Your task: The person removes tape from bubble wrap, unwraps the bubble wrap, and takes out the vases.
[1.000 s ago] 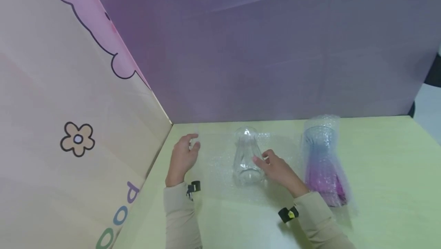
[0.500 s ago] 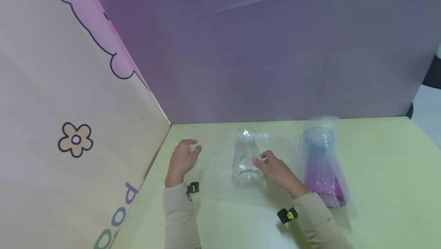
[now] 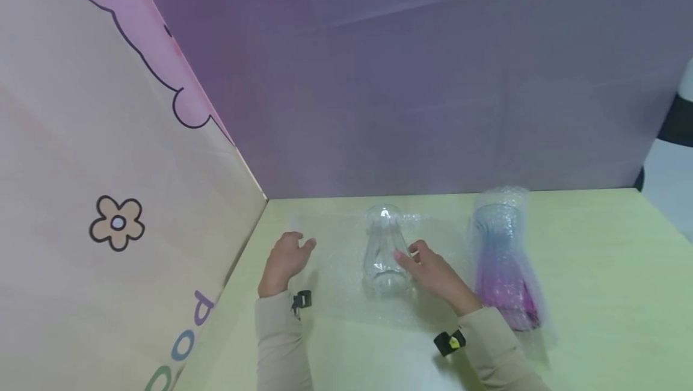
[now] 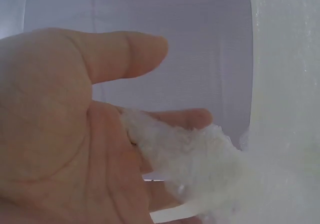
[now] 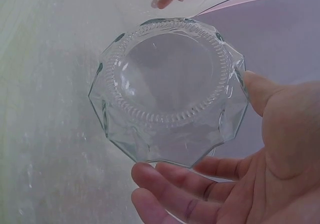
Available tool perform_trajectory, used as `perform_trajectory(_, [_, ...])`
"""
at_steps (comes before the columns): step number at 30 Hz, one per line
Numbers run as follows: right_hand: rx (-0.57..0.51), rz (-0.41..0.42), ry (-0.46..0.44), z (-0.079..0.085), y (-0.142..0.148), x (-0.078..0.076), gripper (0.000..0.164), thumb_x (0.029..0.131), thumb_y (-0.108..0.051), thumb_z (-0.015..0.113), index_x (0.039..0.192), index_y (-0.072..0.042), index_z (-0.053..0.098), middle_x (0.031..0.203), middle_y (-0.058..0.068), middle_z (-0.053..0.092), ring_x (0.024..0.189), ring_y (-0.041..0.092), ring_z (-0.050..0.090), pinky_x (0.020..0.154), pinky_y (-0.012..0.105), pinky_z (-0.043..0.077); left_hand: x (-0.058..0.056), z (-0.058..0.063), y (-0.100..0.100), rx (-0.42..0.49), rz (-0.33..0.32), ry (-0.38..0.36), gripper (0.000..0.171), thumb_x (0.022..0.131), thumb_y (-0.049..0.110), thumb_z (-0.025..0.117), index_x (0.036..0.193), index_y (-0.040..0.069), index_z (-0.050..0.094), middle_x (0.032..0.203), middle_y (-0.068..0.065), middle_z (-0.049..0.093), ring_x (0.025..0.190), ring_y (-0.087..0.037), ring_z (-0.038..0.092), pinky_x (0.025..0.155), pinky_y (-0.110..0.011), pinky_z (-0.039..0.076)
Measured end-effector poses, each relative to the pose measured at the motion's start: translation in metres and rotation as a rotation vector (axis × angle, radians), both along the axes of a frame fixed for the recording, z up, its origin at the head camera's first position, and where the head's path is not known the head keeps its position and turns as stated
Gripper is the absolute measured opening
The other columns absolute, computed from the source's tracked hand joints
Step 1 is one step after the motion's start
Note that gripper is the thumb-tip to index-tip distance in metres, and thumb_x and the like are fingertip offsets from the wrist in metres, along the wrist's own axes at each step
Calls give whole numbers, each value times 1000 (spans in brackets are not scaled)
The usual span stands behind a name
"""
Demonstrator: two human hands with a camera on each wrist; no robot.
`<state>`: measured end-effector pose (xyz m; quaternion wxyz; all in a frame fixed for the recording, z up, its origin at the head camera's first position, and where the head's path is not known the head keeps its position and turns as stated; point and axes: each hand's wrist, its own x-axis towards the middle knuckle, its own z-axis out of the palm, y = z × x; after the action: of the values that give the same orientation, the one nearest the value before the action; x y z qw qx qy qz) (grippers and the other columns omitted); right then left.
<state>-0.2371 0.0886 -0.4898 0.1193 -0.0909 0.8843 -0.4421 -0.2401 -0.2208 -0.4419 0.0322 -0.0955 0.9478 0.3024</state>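
A clear faceted glass vase point(image 3: 385, 252) lies on its side on a sheet of bubble wrap point(image 3: 341, 283), its wide base towards me. My right hand point(image 3: 433, 270) holds the vase near that base. In the right wrist view the thumb is at one side of the ribbed round base point(image 5: 167, 78) and the fingers point(image 5: 175, 189) reach along the other. My left hand point(image 3: 284, 263) is at the sheet's left edge, thumb apart from the fingers. The left wrist view shows the bubble wrap edge point(image 4: 200, 159) lying over those fingers and partly hiding them.
To the right, a blue-to-magenta vase point(image 3: 503, 277) wrapped in bubble wrap lies on the pale green table point(image 3: 606, 270). A purple-grey panel point(image 3: 411, 78) stands behind the table, and a printed white panel point(image 3: 162, 246) runs along its left side.
My left hand has come slightly towards me along the sheet's left edge. The right hand stays on the clear vase, and the head view has shifted a little.
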Motion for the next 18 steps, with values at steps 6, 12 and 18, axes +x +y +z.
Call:
perform_trajectory(6, [-3,-3,-2,0,0,0,69,103,-59,48,136,1,48,133,30,61,115,44,64,92,57,57,-1,0,0,16,40,-11,65,108,44,39,149,-8,44,154,-29,46,142,-48,44,118,-62,38])
perform_trajectory(12, [-5,-3,1,-3,0,-1,69,103,-59,48,136,1,48,133,31,61,115,44,65,92,56,58,0,0,-1,21,69,-1,69,108,44,39,148,-12,41,153,-33,44,142,-51,43,117,-63,38])
perform_trajectory(18, [4,0,10,-4,0,-1,70,103,-59,47,137,2,47,134,31,61,115,45,64,93,57,57,0,-2,-2,24,68,9,77,107,48,40,152,-14,32,157,-37,34,142,-55,38,117,-65,36])
